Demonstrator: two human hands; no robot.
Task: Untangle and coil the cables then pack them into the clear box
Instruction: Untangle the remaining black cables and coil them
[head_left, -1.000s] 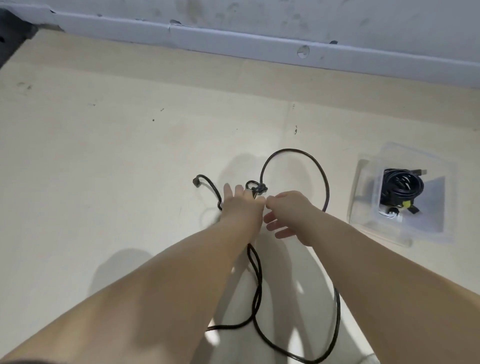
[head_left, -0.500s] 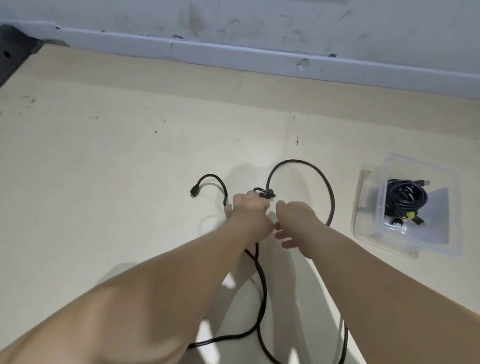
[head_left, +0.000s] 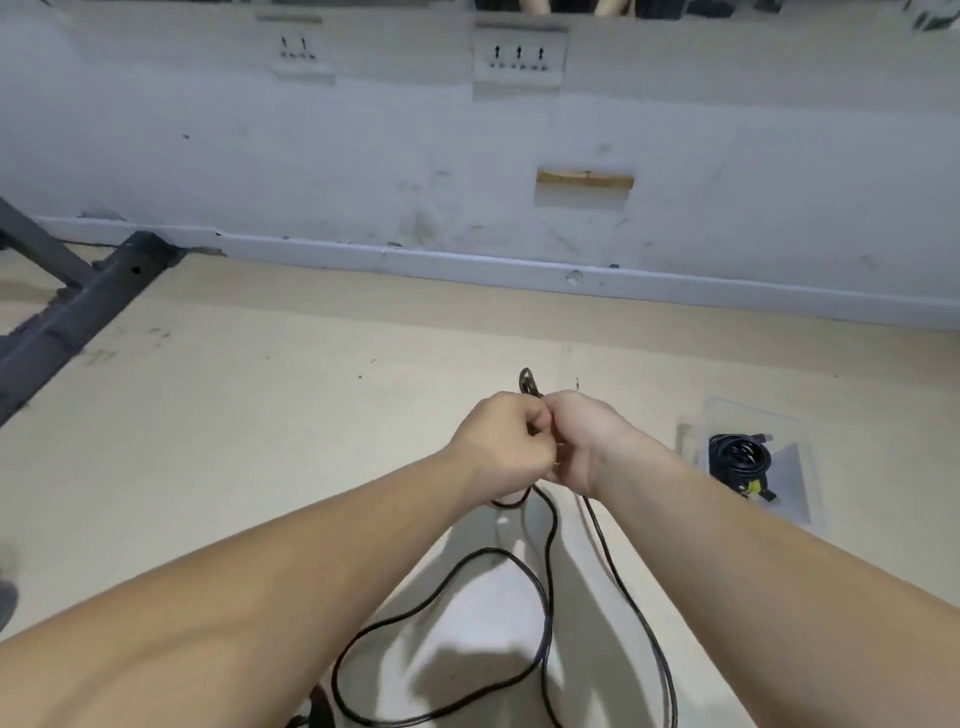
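Observation:
A long black cable hangs in loose loops from my two hands down to the pale floor. My left hand and my right hand are raised side by side, fingers curled, both gripping the cable at its knot. A small black loop of the knot sticks up above my knuckles. To the right, the clear box lies on the floor with a coiled black cable inside it.
A grey wall with sockets and a baseboard runs across the back. A dark metal frame leg lies on the floor at the far left. Bare floor stretches to the left of my hands.
Both hands closed on the knot and lifted the cable off the floor. The big loop and the free plug end that lay flat have been pulled up. My view tilted upward.

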